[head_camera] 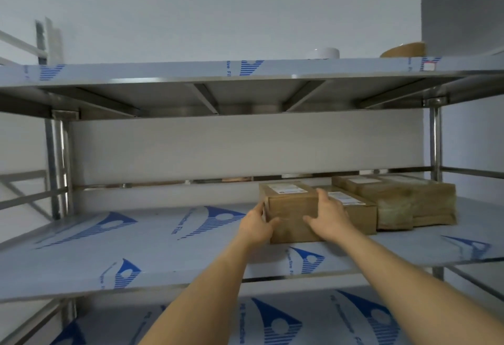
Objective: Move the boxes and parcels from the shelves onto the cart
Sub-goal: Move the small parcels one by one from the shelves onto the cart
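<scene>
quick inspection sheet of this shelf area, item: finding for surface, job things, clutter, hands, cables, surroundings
surface: middle shelf, steel under blue-printed protective film
job's things: front box at the left end of a row; flat box close on its right; two wrapped parcels further right, near the post
clutter: white round object and tape roll on the top shelf
grippers: left hand on the front box's left side, right hand over its top right corner
cables: nothing seen
surroundings: plain wall behind; cart not in view
</scene>
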